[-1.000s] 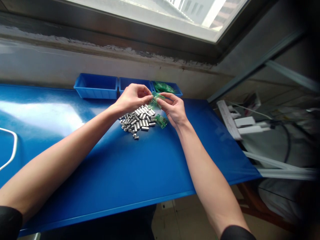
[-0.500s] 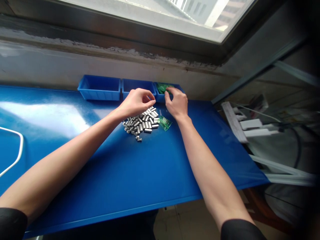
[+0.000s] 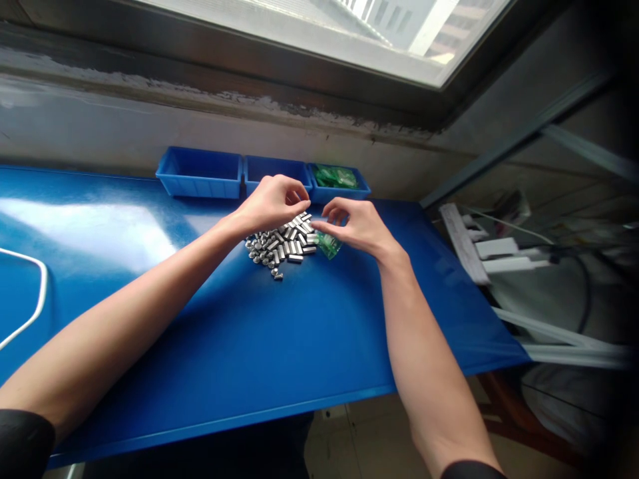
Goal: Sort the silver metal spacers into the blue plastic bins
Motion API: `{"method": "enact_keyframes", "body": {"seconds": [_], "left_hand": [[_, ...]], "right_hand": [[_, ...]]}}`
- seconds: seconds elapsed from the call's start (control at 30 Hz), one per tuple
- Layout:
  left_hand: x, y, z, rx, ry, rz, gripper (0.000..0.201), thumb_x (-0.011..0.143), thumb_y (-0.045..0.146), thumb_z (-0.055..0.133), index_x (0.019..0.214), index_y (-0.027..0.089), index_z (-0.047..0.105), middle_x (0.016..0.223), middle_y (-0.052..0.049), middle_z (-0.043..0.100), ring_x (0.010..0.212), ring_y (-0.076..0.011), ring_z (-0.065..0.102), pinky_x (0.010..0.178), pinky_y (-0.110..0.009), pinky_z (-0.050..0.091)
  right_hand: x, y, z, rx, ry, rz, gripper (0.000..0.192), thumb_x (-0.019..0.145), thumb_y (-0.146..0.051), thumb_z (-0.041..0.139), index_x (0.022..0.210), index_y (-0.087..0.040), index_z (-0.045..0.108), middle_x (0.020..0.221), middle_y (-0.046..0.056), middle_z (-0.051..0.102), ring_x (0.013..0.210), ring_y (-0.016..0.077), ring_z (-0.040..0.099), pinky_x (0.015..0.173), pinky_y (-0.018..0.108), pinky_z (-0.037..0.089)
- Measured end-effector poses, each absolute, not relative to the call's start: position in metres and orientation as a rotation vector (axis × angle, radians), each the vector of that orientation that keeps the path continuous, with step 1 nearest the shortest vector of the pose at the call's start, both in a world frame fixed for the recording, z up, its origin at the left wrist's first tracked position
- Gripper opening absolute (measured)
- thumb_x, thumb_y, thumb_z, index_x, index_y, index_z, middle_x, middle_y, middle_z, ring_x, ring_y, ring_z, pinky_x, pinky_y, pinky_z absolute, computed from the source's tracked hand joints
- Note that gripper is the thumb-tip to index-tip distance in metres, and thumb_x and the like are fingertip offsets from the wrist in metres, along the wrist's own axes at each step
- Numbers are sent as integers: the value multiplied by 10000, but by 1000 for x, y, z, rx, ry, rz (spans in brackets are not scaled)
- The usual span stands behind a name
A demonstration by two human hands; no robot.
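- Head view: a blue worktop (image 3: pixel 224 346) is seen below a window sill, with both bare forearms reaching toward its far edge.
- Left hand (image 3: pixel 269 203) is held over the far side of a pile of small metal pins (image 3: pixel 282 243); fingers are curled in with the tips pinched together. Whether a pin is held cannot be told.
- Right hand (image 3: pixel 357 226) is placed just right of the pile, fingers loosely bent and partly open, fingertips at a small green packet (image 3: pixel 329 245); touching or only just above it cannot be told.
- Green packet is lying flat on the worktop, just beside the right edge of the pile.
- Pile of pins is spread near the far edge, toward the right half of the worktop.
- Three blue bins are lined along the far edge: left bin (image 3: pixel 200 174), middle bin (image 3: pixel 272 171), right bin (image 3: pixel 344 193).
- More green packets (image 3: pixel 337 176) are seen inside the right bin.
- White cable (image 3: pixel 30 303) is looped at the left edge.
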State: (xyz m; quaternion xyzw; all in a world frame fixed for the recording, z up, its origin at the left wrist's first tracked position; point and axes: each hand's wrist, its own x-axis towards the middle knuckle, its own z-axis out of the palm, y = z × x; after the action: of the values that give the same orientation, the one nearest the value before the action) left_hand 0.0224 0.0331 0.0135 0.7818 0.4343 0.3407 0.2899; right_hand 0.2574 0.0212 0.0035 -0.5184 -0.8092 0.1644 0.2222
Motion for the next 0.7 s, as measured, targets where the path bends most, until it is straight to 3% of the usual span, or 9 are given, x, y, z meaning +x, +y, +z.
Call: {"method": "enact_keyframes", "body": {"seconds": [0.2,0.47,0.6,0.7], "left_hand": [[23,32,15,2111,1179,882,182,876,262,687,936,136,805,861,-83,812,833,-217,773,784,-305,578],[22,34,13,2128,1173,883,189,869,280,690,928,147,810,845,-72,804,820,-208,764,793,-304,584],[23,33,12,2104,1147,872,219,888,331,694,933,150,808,858,-84,804,815,-215,757,798,-320,584],[24,33,9,2087,1111,840,297,913,430,699,973,161,809,871,-84,805,814,-211,748,788,-315,573]], "right_hand": [[269,20,7,-1554,-2290,772,647,610,-675,920,1039,-211,783,887,43,727,774,209,639,698,331,484],[278,25,-1,-1462,-2059,1080,652,565,-649,969,952,-156,789,657,-15,582,614,135,502,560,292,370],[280,24,-2,-1400,-1821,1144,597,547,-628,993,843,-167,755,678,9,645,580,128,526,507,276,391],[275,23,0,-1296,-1657,1082,539,612,-620,970,869,-193,764,671,-6,650,547,111,501,483,266,387]]}}
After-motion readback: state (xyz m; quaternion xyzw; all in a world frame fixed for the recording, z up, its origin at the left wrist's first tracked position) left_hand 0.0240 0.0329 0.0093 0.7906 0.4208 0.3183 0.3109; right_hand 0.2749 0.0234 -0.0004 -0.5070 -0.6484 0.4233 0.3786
